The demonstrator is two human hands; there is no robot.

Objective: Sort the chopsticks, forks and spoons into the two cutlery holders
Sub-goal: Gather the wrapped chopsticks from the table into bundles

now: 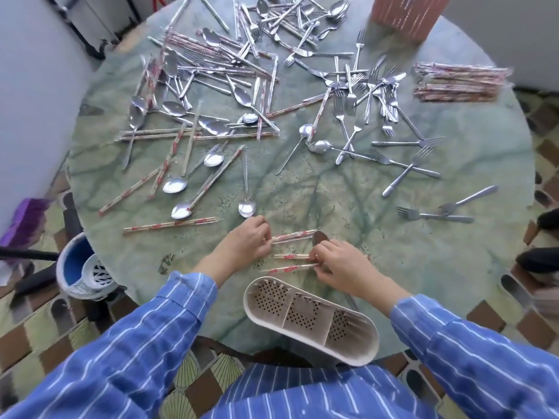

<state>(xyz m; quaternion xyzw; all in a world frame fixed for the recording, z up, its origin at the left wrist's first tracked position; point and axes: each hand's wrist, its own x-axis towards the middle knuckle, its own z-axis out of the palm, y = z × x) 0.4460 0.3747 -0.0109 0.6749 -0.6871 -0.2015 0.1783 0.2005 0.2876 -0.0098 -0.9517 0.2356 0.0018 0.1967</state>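
Observation:
A white three-compartment cutlery holder (311, 320) stands empty at the table's near edge. A terracotta holder (402, 13) stands at the far right. Just beyond the white holder lie a few red-patterned chopsticks (290, 269). My left hand (245, 241) pinches the left end of the farthest pair (293, 236). My right hand (338, 261) has its fingers curled on the right ends of the nearer chopsticks, with a spoon bowl (320, 237) sticking out above it. Spoons (247, 207), forks (435, 217) and more chopsticks lie scattered over the table.
The round green table (393, 267) carries a neat chopstick bundle (456, 83) at the far right and a fork pile (375, 89) beside it. A blue and white basket (81, 273) stands on the floor at the left. White walls flank the table.

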